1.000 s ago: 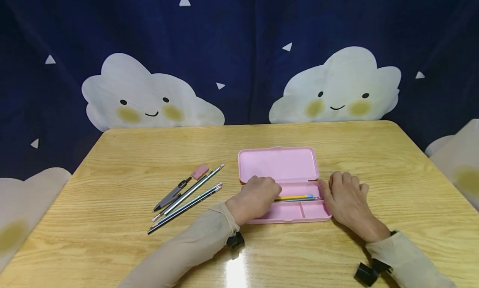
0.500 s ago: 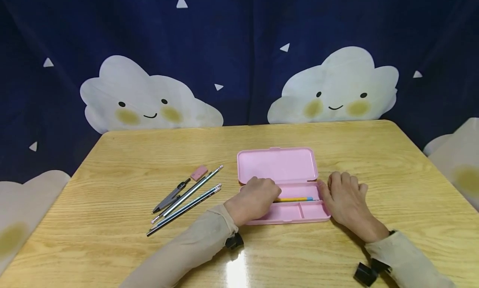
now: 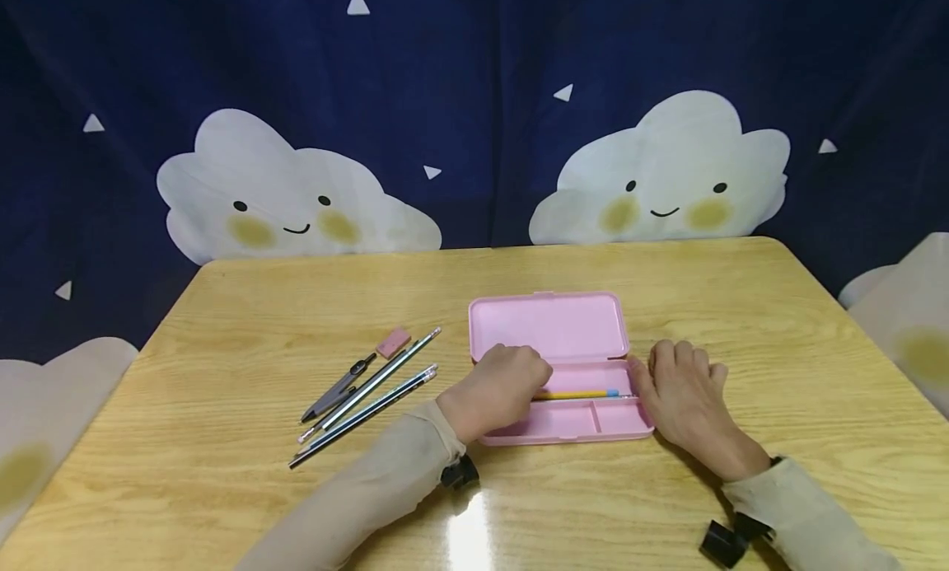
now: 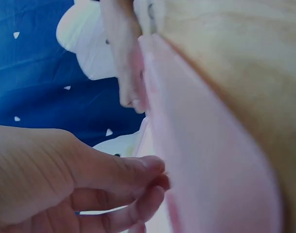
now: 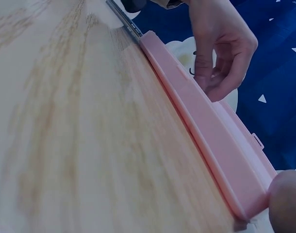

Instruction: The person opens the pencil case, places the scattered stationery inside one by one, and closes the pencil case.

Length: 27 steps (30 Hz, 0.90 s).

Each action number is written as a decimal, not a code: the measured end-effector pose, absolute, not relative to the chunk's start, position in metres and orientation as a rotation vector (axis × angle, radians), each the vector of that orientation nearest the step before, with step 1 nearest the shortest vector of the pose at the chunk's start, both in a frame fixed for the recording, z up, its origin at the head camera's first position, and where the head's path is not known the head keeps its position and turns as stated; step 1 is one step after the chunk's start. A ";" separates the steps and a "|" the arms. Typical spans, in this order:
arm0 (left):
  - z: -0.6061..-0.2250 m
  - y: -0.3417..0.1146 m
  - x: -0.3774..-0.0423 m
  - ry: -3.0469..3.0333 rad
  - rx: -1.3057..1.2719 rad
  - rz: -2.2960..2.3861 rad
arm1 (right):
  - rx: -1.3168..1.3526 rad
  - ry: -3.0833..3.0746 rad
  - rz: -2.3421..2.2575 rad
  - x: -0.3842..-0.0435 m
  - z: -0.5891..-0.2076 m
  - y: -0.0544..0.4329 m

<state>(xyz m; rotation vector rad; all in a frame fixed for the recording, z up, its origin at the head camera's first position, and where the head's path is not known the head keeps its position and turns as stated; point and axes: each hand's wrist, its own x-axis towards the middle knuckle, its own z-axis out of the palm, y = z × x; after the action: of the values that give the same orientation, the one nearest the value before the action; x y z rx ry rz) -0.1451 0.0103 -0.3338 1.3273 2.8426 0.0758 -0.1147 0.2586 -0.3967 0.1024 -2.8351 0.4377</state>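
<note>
wood-grain table, cloud-print backdrop

Open pink pencil case (yellow pencil in its rear compartment)

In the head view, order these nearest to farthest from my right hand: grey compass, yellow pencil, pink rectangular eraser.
1. Yellow pencil, inside the pink case
2. Pink eraser, left of the case
3. Grey compass, left of the eraser
</note>
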 end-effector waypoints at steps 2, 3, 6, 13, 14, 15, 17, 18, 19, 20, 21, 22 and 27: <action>-0.329 0.007 -0.147 2.869 1.341 0.126 | 0.103 -2.827 0.437 -0.115 -0.396 0.259; -0.327 0.005 -0.148 2.885 1.342 0.150 | 0.102 -2.825 0.436 -0.116 -0.395 0.258; -0.320 -0.002 -0.152 2.934 1.334 0.203 | 0.104 -2.829 0.439 -0.117 -0.394 0.258; -0.314 -0.008 -0.157 2.965 1.310 0.244 | 0.088 -2.845 0.441 -0.115 -0.395 0.259; -0.313 -0.008 -0.158 2.963 1.290 0.259 | 0.085 -2.839 0.441 -0.115 -0.395 0.259; -0.312 -0.009 -0.159 2.964 1.265 0.272 | 0.083 -2.834 0.440 -0.115 -0.396 0.259; -0.308 -0.014 -0.161 2.956 1.191 0.314 | 0.082 -2.826 0.438 -0.114 -0.396 0.260; -0.305 -0.017 -0.163 2.952 1.157 0.337 | 0.085 -2.830 0.440 -0.114 -0.396 0.260; -0.303 -0.021 -0.166 2.948 1.122 0.355 | 0.085 -2.835 0.440 -0.114 -0.396 0.260; -0.300 -0.026 -0.168 2.944 1.085 0.373 | 0.087 -2.838 0.441 -0.114 -0.396 0.259; -0.297 -0.031 -0.171 2.946 1.038 0.378 | 0.087 -2.843 0.443 -0.114 -0.395 0.259; -0.295 -0.037 -0.174 2.941 0.987 0.383 | 0.089 -2.845 0.444 -0.114 -0.395 0.259; -0.289 -0.064 -0.189 2.911 0.640 0.295 | 0.100 -2.839 0.444 -0.114 -0.395 0.259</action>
<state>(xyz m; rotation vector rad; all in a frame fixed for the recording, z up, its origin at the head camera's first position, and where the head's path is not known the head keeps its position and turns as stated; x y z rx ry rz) -0.1887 -0.0638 -0.2893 0.6396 2.9109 0.2945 -0.1139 0.2591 -0.3951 0.0995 -2.8393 0.4439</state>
